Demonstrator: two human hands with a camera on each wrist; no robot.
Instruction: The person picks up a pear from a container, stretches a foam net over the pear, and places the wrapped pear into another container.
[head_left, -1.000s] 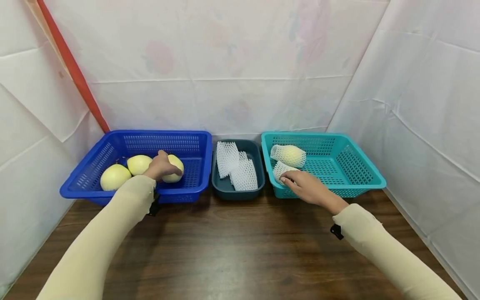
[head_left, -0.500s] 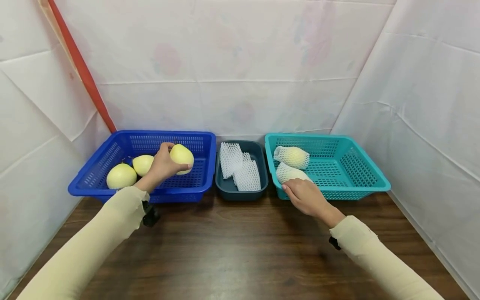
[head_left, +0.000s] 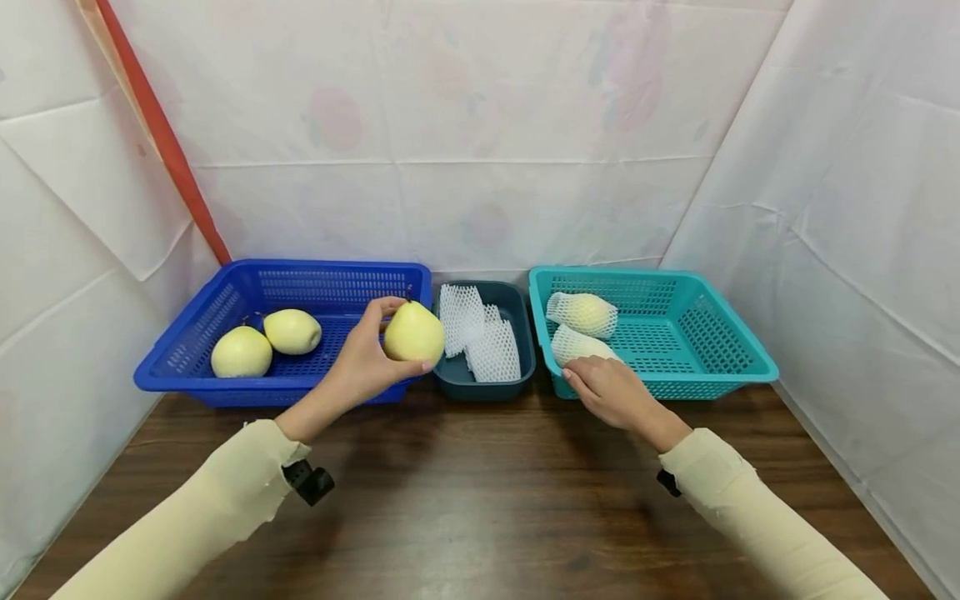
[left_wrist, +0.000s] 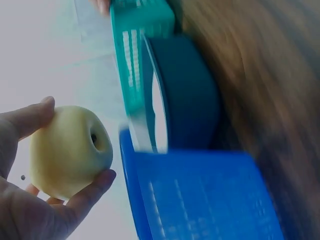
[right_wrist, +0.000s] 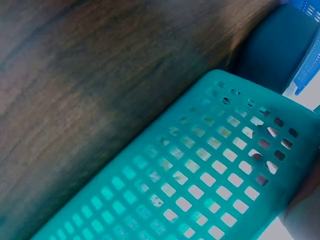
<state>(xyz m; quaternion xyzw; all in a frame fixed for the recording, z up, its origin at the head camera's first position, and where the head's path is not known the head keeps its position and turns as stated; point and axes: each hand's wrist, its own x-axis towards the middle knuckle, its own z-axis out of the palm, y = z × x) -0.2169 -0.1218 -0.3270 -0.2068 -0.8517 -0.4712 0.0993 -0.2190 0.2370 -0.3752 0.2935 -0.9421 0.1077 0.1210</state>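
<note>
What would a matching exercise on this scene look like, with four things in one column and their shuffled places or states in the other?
1. Left hand
2. White foam nets
3. Netted fruit
4. Two loose pears

A. In the blue basket
B. In the turquoise basket
C. Gripping a pear
D. In the dark middle tray

Pairs: 1-C, 2-D, 3-B, 4-A

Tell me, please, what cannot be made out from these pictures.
Head view: the right hand hides part of the front netted fruit; the hand's grip is unclear.
Left wrist view: the top edge cuts off the right hand.
Right wrist view: the wall of the turquoise basket hides most contents.
</note>
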